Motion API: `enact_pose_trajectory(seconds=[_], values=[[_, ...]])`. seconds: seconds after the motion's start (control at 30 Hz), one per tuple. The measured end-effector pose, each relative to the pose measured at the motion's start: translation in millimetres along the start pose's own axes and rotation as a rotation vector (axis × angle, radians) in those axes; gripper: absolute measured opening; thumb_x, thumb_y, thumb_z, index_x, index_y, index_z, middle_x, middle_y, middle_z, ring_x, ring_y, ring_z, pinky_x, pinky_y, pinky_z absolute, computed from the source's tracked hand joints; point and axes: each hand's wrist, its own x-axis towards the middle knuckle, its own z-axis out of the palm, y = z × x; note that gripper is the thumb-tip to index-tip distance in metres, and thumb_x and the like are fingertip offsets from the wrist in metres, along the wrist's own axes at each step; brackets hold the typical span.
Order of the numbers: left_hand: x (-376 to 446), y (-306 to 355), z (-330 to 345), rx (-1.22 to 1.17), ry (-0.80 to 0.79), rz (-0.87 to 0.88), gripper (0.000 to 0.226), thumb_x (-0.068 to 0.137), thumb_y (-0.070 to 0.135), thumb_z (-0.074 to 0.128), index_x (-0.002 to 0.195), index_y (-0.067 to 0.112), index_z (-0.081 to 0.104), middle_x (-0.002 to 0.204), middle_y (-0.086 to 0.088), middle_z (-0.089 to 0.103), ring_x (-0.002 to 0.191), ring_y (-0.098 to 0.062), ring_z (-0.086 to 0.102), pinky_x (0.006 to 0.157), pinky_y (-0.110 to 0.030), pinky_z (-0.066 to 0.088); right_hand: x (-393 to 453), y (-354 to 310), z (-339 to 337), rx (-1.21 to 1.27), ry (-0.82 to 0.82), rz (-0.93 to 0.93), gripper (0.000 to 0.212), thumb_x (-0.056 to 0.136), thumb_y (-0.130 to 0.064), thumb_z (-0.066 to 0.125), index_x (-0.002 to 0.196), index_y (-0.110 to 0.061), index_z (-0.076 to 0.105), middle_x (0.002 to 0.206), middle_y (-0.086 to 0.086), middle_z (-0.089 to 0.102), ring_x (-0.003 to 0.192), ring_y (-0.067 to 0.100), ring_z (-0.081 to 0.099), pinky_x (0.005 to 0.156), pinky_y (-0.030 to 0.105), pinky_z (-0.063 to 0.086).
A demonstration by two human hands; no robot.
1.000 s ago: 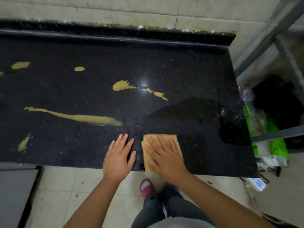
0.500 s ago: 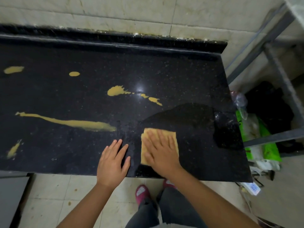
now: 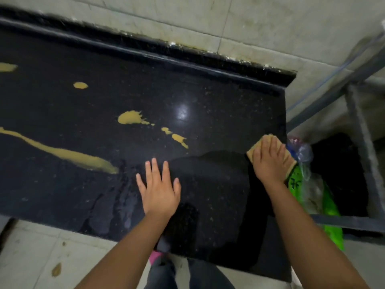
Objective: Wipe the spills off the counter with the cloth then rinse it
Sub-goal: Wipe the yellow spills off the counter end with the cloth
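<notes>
A black speckled counter [image 3: 208, 97] carries several yellow spills: a long streak [image 3: 68, 155] at the left, a splash [image 3: 130, 118] in the middle, small drops [image 3: 177, 137] beside it, and a dot [image 3: 80, 85] further back. My right hand [image 3: 269, 161] presses flat on a tan cloth [image 3: 265, 140] at the counter's right edge. My left hand [image 3: 159, 188] rests flat with spread fingers on the counter near the front. A wet wiped patch lies between the two hands.
A tiled wall [image 3: 250, 28] rises behind the counter. Right of the counter stands a grey metal frame [image 3: 362, 142] with a green bag [image 3: 331, 215] and a clear plastic bag [image 3: 302, 153]. Below is a tiled floor [image 3: 31, 257] with a yellow drop.
My right hand has slid the cloth from the front middle of the counter to its right edge. My left hand stayed flat on the counter. The view has tilted and shifted.
</notes>
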Motion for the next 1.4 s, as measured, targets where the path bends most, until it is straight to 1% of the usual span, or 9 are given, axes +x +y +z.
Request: enact_pose_trajectory(seconds=[0.23, 0.4, 0.5, 0.67, 0.87, 1.03, 1.2, 1.3, 1.4], values=[[1.7, 4.2, -0.2, 0.065, -0.021, -0.036, 0.09, 0.069, 0.053, -0.009, 0.146, 0.016, 0.018, 0.156, -0.009, 0.005, 0.144, -0.023, -0.003, 0.114, -0.045, -0.006, 7.4, -82.9, 17.6, -0.085, -0.111, -0.494, 0.052, 0.097, -0.038, 0.019, 0.147, -0.027, 0.009, 0.157, -0.003, 0.001, 0.144, 0.027, -0.003, 0.114, 0.048, 0.001], [1.6, 5.9, -1.3, 0.063, -0.017, -0.061, 0.091, 0.068, 0.055, -0.008, 0.146, 0.017, 0.019, 0.156, -0.008, 0.005, 0.144, -0.022, -0.003, 0.114, -0.044, -0.007, -60.8, 3.4, 25.5, -0.204, -0.133, -0.922, 0.046, 0.091, -0.044, 0.022, 0.13, -0.03, 0.041, 0.138, -0.003, 0.049, 0.127, 0.026, 0.035, 0.098, 0.044, 0.026], [1.9, 8.4, -0.7, 0.065, -0.005, -0.074, 0.092, 0.066, 0.054, -0.01, 0.146, 0.018, 0.017, 0.156, -0.007, 0.004, 0.144, -0.021, -0.005, 0.114, -0.043, -0.007, -22.8, 57.7, 7.5, -0.245, -0.11, -0.774, 0.059, 0.094, -0.05, 0.0, 0.135, -0.026, 0.035, 0.139, 0.004, 0.048, 0.127, 0.024, 0.029, 0.097, 0.04, 0.022], [1.4, 8.9, -0.3, 0.071, -0.003, -0.083, 0.092, 0.066, 0.054, -0.01, 0.146, 0.019, 0.016, 0.156, -0.006, 0.003, 0.144, -0.02, -0.006, 0.114, -0.042, -0.008, 73.7, 1.1, -7.6, -0.121, -0.095, -0.33, 0.055, 0.096, -0.044, 0.009, 0.147, -0.025, 0.006, 0.157, -0.002, -0.004, 0.143, 0.028, -0.005, 0.115, 0.045, 0.0], [0.7, 8.8, 0.0, 0.071, 0.014, -0.092, 0.091, 0.066, 0.055, -0.008, 0.146, 0.02, 0.019, 0.156, -0.005, 0.005, 0.144, -0.019, -0.004, 0.115, -0.041, -0.007, 14.0, -95.1, 12.0, -0.119, -0.189, -0.717, 0.053, 0.099, -0.036, 0.019, 0.147, -0.027, 0.001, 0.156, -0.006, -0.007, 0.143, 0.025, -0.011, 0.114, 0.047, -0.003], [0.8, 9.0, -1.6, 0.046, 0.036, -0.093, 0.091, 0.065, 0.055, -0.009, 0.146, 0.021, 0.017, 0.156, -0.003, 0.003, 0.144, -0.018, -0.005, 0.115, -0.039, -0.008, -54.2, -19.4, 28.4, -0.168, -0.13, -1.061, 0.048, 0.087, -0.044, 0.029, 0.132, -0.031, 0.04, 0.137, -0.007, 0.049, 0.13, 0.02, 0.034, 0.109, 0.04, 0.016], [1.2, 7.9, -4.3, 0.014, 0.048, -0.067, 0.09, 0.066, 0.055, -0.009, 0.146, 0.022, 0.017, 0.156, -0.002, 0.001, 0.143, -0.017, -0.008, 0.113, -0.038, -0.012, 13.9, 25.4, 0.8, -0.237, -0.087, -0.681, 0.063, 0.092, -0.053, -0.004, 0.146, -0.028, 0.016, 0.148, -0.001, 0.031, 0.134, 0.03, 0.033, 0.104, 0.043, 0.018], [-0.2, 5.8, -1.8, -0.012, 0.08, -0.029, 0.088, 0.069, 0.055, -0.008, 0.146, 0.021, 0.018, 0.156, -0.003, 0.001, 0.137, -0.01, -0.017, 0.111, -0.035, -0.013, 48.7, -29.3, -4.2, -0.146, -0.121, -0.408, 0.053, 0.097, -0.043, 0.009, 0.147, -0.027, -0.001, 0.156, -0.006, -0.009, 0.143, 0.025, -0.006, 0.115, 0.045, 0.001], [1.6, -0.5, -1.8, -0.148, 0.187, -0.014, 0.073, 0.08, 0.048, 0.01, 0.138, 0.014, 0.038, 0.151, -0.006, 0.023, 0.136, -0.015, -0.003, 0.112, -0.036, 0.003, 51.1, -112.7, 3.5, -0.106, -0.142, -0.509, 0.051, 0.099, -0.037, 0.016, 0.147, -0.028, 0.0, 0.156, -0.007, -0.009, 0.143, 0.025, -0.01, 0.114, 0.046, -0.002]])
